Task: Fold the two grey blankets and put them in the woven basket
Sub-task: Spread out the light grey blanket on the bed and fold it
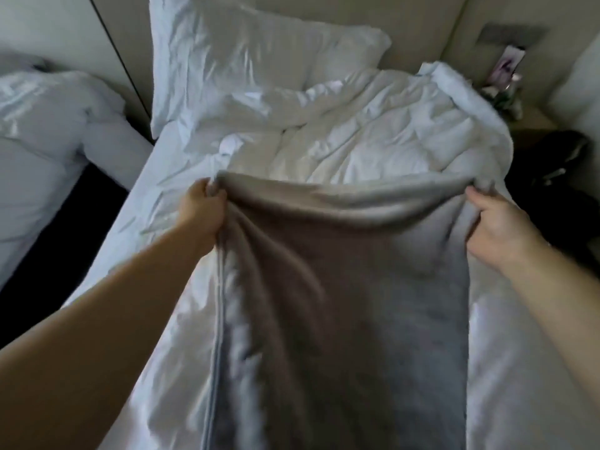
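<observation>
A grey blanket [341,287] hangs stretched between my two hands over the white bed and runs down to the bottom of the view. My left hand [203,207] grips its upper left corner. At the upper right corner, my right hand [496,219] holds the fabric with curled fingers. The top edge sags between the hands. I see only this one grey blanket, and no woven basket is in view.
Under the blanket lies a crumpled white duvet [373,131] with a large white pillow [246,56] at the headboard. A second bed [48,131] stands at the left across a dark gap. A nightstand [532,121] with small items and a dark bag [565,177] are at the right.
</observation>
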Demonstrator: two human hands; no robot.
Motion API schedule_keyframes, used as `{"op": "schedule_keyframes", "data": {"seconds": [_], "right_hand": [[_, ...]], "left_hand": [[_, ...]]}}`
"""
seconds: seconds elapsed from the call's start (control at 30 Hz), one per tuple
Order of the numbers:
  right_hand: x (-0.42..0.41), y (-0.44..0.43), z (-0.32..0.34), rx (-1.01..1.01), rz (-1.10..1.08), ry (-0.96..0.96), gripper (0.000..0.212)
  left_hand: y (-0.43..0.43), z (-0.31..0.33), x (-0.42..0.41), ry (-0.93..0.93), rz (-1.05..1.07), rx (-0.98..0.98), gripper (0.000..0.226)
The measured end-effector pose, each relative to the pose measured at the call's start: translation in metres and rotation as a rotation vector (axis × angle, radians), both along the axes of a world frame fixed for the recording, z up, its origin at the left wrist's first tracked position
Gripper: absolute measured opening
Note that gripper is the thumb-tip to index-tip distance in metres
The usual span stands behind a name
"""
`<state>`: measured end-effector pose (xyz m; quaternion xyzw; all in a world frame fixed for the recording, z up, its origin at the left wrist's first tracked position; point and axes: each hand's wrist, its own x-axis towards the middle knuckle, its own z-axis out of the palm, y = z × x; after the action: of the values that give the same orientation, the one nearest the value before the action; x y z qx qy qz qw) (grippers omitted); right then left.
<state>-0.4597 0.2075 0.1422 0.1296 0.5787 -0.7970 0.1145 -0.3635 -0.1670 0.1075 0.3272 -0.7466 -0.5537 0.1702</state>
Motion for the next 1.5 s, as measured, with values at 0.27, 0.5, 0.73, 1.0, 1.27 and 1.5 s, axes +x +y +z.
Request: {"op": "schedule_keyframes", "data": {"seconds": [0.27, 0.5, 0.73, 1.0, 1.27, 1.5], "right_hand": [[-0.123, -0.030, -0.059, 0.446, 0.118, -0.127, 0.061], [-0.007, 0.010, -0.244, 0.612, 0.323, -0.545, 0.042], [-0.015, 0.013, -0.265, 0.557, 0.402, -0.491, 0.023], [0.012, 0.008, -0.270, 0.410, 0.159, -0.502, 0.023], [0.169, 0.052, -0.284, 0.190, 0.206, -0.796, 0.050], [0.315, 0.085, -0.276, 0.310, 0.272, -0.954, 0.037]], "left_hand": [[-0.045, -0.032, -0.108, -0.258, 0.083, -0.017, 0.086], [-0.015, -0.179, 0.019, -0.658, -0.031, 0.327, 0.050], [-0.008, -0.218, 0.023, -0.693, -0.203, 0.229, 0.035], [-0.021, -0.228, 0.037, -0.541, 0.079, 0.376, 0.039], [0.008, -0.238, 0.181, -0.682, -0.073, 0.735, 0.078], [0.062, -0.219, 0.298, -0.849, -0.150, 0.672, 0.045]]}}
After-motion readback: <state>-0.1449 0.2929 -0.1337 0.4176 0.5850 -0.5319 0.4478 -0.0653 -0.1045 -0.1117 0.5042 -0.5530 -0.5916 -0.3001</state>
